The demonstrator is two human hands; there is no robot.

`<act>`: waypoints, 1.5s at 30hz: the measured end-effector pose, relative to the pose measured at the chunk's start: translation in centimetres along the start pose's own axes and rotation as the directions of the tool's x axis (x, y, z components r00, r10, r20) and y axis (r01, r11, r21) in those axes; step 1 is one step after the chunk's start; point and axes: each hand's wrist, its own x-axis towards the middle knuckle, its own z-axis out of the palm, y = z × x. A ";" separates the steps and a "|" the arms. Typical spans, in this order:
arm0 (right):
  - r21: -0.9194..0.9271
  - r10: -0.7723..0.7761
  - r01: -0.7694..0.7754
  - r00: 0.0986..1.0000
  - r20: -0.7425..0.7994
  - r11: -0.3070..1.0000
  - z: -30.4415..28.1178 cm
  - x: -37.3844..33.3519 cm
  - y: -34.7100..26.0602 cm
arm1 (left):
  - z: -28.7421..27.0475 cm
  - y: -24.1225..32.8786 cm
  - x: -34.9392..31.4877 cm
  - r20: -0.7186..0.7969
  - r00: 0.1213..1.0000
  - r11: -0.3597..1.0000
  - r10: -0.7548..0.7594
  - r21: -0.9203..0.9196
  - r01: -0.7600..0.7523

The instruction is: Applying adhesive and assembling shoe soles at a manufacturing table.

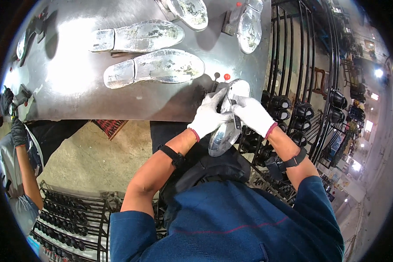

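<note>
A silvery metal shoe last [222, 142] is tilted across the table's front edge, sole side up, its lower end toward my body. My left hand [210, 114], in a white knit glove with a red cuff, closes on its left side. My right hand [254, 114], gloved alike, grips a narrow dark flat tool [237, 120] lying against the last's surface. Its exact kind cannot be made out. Both hands nearly meet over the middle of the last, hiding that part. A red ball knob [227, 77] stands just beyond my left fingers.
More metal lasts, one long [148, 36] and one nearer [157, 68], lie on the shiny metal table [126, 107]. Another [250, 30] stands at the far right. Black racks [292, 56] with dark shoe-like items border the right. At left, a co-worker's dark-gloved hand [18, 132] is at the table.
</note>
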 end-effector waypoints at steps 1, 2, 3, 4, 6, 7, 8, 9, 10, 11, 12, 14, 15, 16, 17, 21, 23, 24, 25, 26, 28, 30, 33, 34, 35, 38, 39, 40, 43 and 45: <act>-0.056 -0.023 0.025 0.999 0.031 0.998 -0.2 -0.1 0.2 | -0.1 0.0 0.0 0.007 1.000 1.000 0.008 0.006 -0.009; -0.055 -0.022 0.024 0.999 0.031 0.998 0.0 -0.1 0.4 | -0.1 0.0 0.0 0.013 1.000 1.000 0.017 0.012 -0.017; -0.228 -0.157 0.136 0.984 -0.079 0.964 0.3 -0.1 0.5 | -0.3 0.2 0.0 0.014 1.000 1.000 0.016 0.011 -0.016; -0.405 -0.304 0.218 0.939 -0.161 0.888 0.6 -0.2 0.5 | -0.4 0.4 -0.1 0.023 1.000 0.999 0.007 0.040 -0.008; -0.467 -0.316 0.206 0.934 -0.168 0.860 0.4 -0.8 -0.4 | -0.4 0.5 -0.2 0.029 1.000 0.998 -0.006 0.069 0.004; -0.527 -0.328 0.193 0.928 -0.175 0.827 0.5 -1.0 -1.0 | -0.4 0.3 -0.2 0.033 0.999 0.997 0.010 0.076 -0.013; -0.527 -0.330 0.197 0.929 -0.170 0.827 0.8 -1.1 -1.1 | -0.4 0.1 -0.2 0.038 0.999 0.996 0.026 0.082 -0.029; -0.606 -0.349 0.187 0.924 -0.160 0.773 1.0 -1.3 -1.1 | -0.4 0.1 -0.2 0.039 0.999 0.996 0.024 0.081 -0.027; -0.679 -0.367 0.176 0.919 -0.147 0.713 1.1 -1.4 -1.1 | -0.4 0.1 -0.1 0.039 0.999 0.996 0.016 0.089 -0.020; -0.710 -0.436 0.234 0.893 -0.113 0.664 1.0 -1.3 -0.7 | -0.4 0.1 -0.1 0.039 0.999 0.995 0.009 0.098 -0.013; -0.709 -0.433 0.233 0.894 -0.113 0.666 1.0 -1.2 -0.6 | -0.3 0.1 -0.1 0.042 0.999 0.995 0.006 0.097 -0.010; -0.705 -0.369 0.245 0.929 -0.025 0.666 0.7 -0.5 -0.4 | -0.2 0.1 -0.1 0.032 0.999 0.999 0.003 0.047 -0.004; -0.703 -0.365 0.243 0.931 -0.025 0.668 0.8 -0.1 -0.2 | -0.2 0.0 -0.1 0.036 0.999 0.999 0.000 0.046 -0.002; -0.632 -0.409 0.281 0.910 -0.063 0.722 1.0 0.5 0.2 | -0.1 0.0 -0.1 0.020 1.000 0.999 0.012 0.040 -0.012; -0.556 -0.447 0.320 0.888 -0.106 0.767 1.1 0.9 0.4 | -0.1 -0.1 0.0 0.004 1.000 0.999 0.023 0.034 -0.023; -0.417 -0.337 0.275 0.938 -0.082 0.866 1.0 2.2 0.3 | -0.5 -0.2 -0.2 0.017 1.000 1.000 -0.010 -0.024 0.010; -0.092 -0.199 0.194 0.978 -0.055 0.977 1.4 3.2 1.9 | -0.4 -0.5 0.1 0.043 0.999 1.000 -0.018 -0.017 0.019; 0.244 -0.070 0.064 0.997 0.017 0.968 1.3 3.2 1.2 | -0.6 -0.5 0.1 0.075 0.997 1.000 -0.030 -0.007 0.030; 0.240 -0.073 0.067 0.997 0.016 0.968 1.3 3.0 0.5 | -0.7 -0.5 0.1 0.072 0.997 1.000 -0.026 -0.008 0.027; 0.484 0.103 -0.118 0.993 0.056 0.867 1.3 2.7 -0.2 | -0.7 -0.6 0.1 0.077 0.997 0.999 -0.011 -0.033 0.014; 0.683 0.254 -0.279 0.957 0.139 0.675 1.5 2.0 -1.2 | -0.6 -0.7 -0.1 0.078 0.997 0.998 0.006 -0.057 -0.002; 0.841 0.266 -0.292 0.946 0.184 0.456 2.0 1.9 -1.0 | -0.6 -0.9 -0.3 0.012 0.997 0.997 0.072 0.021 -0.072; 0.780 0.208 -0.266 0.962 0.178 0.566 1.6 1.8 0.4 | -0.7 -1.0 -0.3 0.007 0.999 0.997 0.053 0.063 -0.054; 0.786 0.200 -0.261 0.964 0.177 0.560 1.7 1.5 0.1 | -1.1 -1.0 -0.3 0.008 0.999 0.996 0.053 0.074 -0.054; 0.809 0.170 -0.211 0.976 0.139 0.549 1.8 1.1 -0.2 | -1.7 -1.2 -0.2 0.035 0.998 0.998 0.055 0.016 -0.056; 0.803 0.127 -0.128 0.990 0.066 0.582 1.1 0.1 0.4 | -2.2 -0.2 -0.5 0.004 0.993 0.993 0.116 -0.003 -0.116; 0.866 0.127 -0.113 0.990 0.058 0.488 0.7 0.1 1.1 | -2.4 0.2 -0.3 -0.019 0.985 0.983 0.171 0.074 -0.169; 0.917 0.127 -0.096 0.991 0.050 0.387 0.6 0.1 1.6 | -2.6 0.6 -0.3 -0.035 0.973 0.964 0.227 0.152 -0.219; 0.816 0.301 0.379 0.793 -0.529 0.436 2.0 0.8 0.3 | -2.4 2.4 0.0 -0.107 0.975 0.968 0.192 0.183 -0.171; 0.826 0.315 0.410 0.783 -0.536 0.386 2.3 2.0 2.0 | -2.6 3.1 0.5 -0.105 0.987 0.971 0.121 0.221 -0.095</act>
